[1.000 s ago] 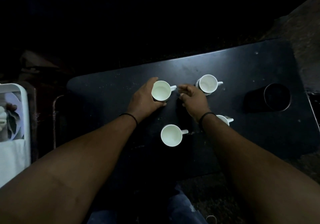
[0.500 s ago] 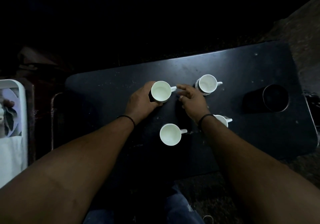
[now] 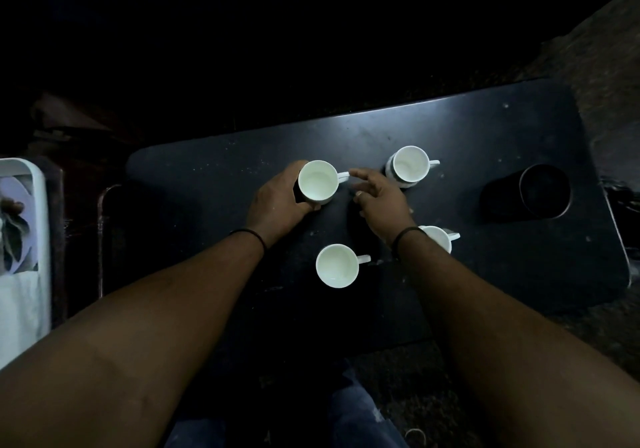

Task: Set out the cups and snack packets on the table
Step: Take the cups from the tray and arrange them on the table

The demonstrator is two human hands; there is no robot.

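Several white cups stand on a dark table (image 3: 207, 184). My left hand (image 3: 277, 201) wraps around the far left cup (image 3: 318, 181), whose handle points right. My right hand (image 3: 381, 198) hovers just right of that handle with fingers spread, holding nothing. A second cup (image 3: 410, 165) stands beyond my right hand. A third cup (image 3: 336, 265) sits nearer me between my forearms. A fourth cup (image 3: 440, 238) is partly hidden behind my right wrist. No snack packets show in this dim view.
A dark cylindrical tumbler (image 3: 543, 191) stands near the table's right end. A white tray or basket (image 3: 33, 205) with pale cloth sits off the table at far left. The surroundings beyond the table are too dark to read.
The view has shifted slightly. My left hand stays on the far left cup, and my right hand's fingers have opened a little beside its handle.
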